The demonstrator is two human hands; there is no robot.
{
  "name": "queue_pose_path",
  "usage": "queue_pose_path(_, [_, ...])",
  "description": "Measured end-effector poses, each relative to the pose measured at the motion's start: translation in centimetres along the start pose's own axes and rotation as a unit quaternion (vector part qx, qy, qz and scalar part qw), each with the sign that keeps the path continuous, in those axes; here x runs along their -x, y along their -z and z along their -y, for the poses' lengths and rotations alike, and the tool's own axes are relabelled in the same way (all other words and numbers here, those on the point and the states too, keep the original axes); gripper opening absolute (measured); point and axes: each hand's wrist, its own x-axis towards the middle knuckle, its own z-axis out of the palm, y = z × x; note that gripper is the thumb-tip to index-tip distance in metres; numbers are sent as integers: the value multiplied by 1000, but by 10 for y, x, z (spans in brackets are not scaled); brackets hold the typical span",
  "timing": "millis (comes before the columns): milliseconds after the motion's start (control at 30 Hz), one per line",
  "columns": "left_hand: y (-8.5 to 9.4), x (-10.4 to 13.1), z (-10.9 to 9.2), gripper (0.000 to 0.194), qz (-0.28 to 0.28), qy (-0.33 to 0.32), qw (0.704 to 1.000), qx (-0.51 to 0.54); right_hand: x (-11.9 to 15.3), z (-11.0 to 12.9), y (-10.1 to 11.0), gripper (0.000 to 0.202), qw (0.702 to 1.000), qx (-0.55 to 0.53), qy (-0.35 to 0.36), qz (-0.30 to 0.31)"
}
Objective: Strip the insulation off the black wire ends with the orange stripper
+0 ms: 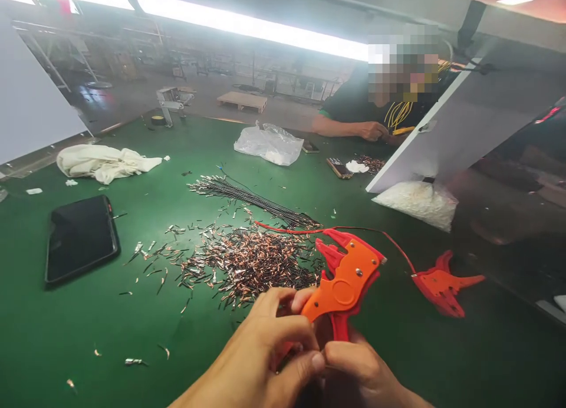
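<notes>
An orange and red wire stripper (347, 278) is held low in front of me, its jaws pointing up and away. My left hand (269, 349) is closed around its handle end, with the fingertips against the orange part. Close beside it, my right hand (367, 364) is closed at the lower red handle, and the two thumbs nearly meet. What lies between the fingertips is hidden. Just beyond my hands is a heap of short cut wire ends (252, 260) with bare copper and dark insulation. A bundle of black wires (256, 198) lies behind the heap.
A second stripper (448, 284) lies at right, a thin red cord (362, 228) running to it. At left are a dark phone or tablet (82, 237) and white cloth (106, 163). Clear plastic (269, 142) lies behind; a filled bag (415, 201) hangs by a panel. A person (349, 110) sits opposite.
</notes>
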Motion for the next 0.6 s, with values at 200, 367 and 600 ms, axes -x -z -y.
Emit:
queue_pose_path(200, [14,-3,-15,18,123,55,976,170,-3,16,-6,36,996,32,-76,35])
queue_pose_path(367, [10,-5,-8,31,218,139,905,339,-9,11,-6,27,983,-43,-143,106])
queue_pose_path(600, [25,-9,-10,45,27,115,977,179,-4,13,4,50,992,-16,-119,26])
